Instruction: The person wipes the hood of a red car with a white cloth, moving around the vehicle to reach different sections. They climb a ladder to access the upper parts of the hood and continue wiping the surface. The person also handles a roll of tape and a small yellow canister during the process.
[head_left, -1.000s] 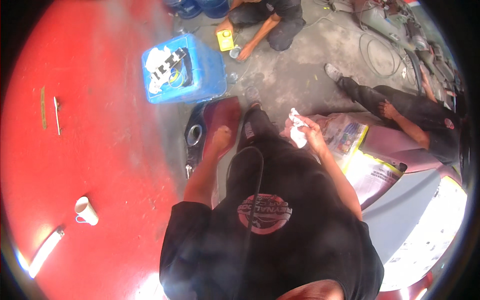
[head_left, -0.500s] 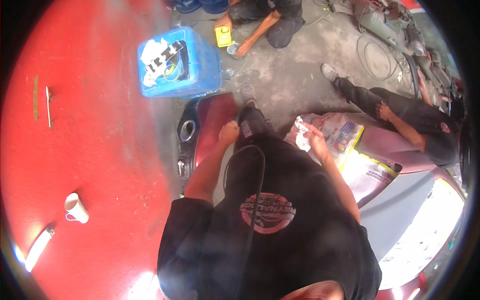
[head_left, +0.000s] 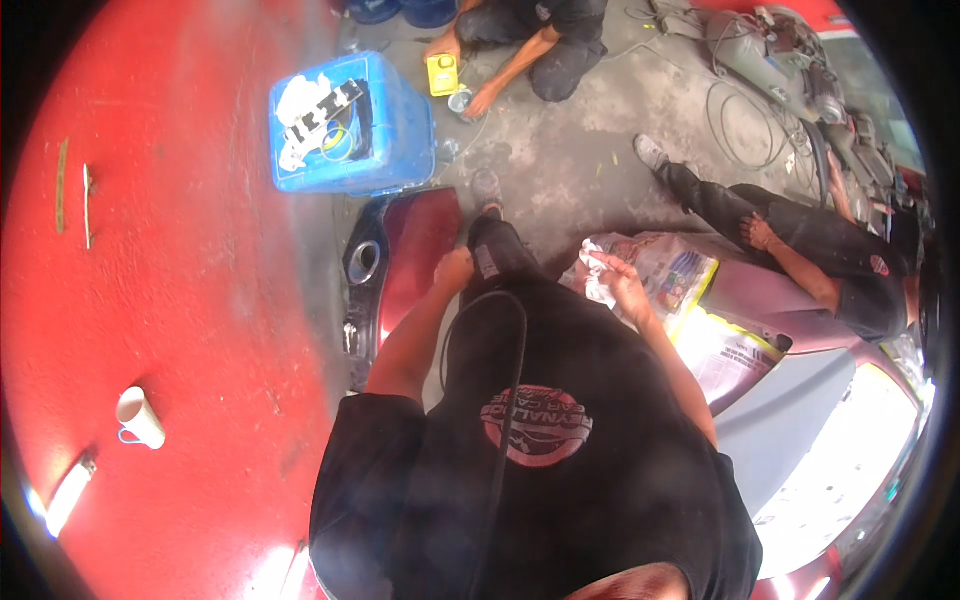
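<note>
My right hand (head_left: 625, 285) holds a crumpled white cloth or paper wipe (head_left: 597, 277), its fingers closed on one side of it. Just beyond and to the right lie printed paper sheets (head_left: 675, 268) covering part of a car body. My left hand (head_left: 455, 268) is curled into a loose fist beside my thigh, and no object shows in it. The nearest thing to it is a dark red car bumper (head_left: 420, 245) on the floor, with a round opening at its left end.
A blue bin (head_left: 400, 130) with a white-and-black piece on top stands ahead left. Ahead, a crouching co-worker (head_left: 555, 55) holds a yellow container (head_left: 442, 75). Another person (head_left: 800, 240) sits at right near a compressor (head_left: 755, 60). A white mug (head_left: 140, 418) hangs on the red wall (head_left: 200, 300).
The whole scene has shifted slightly left as my view turned. Both hands keep their poses, and the white wipe stays in my right hand.
</note>
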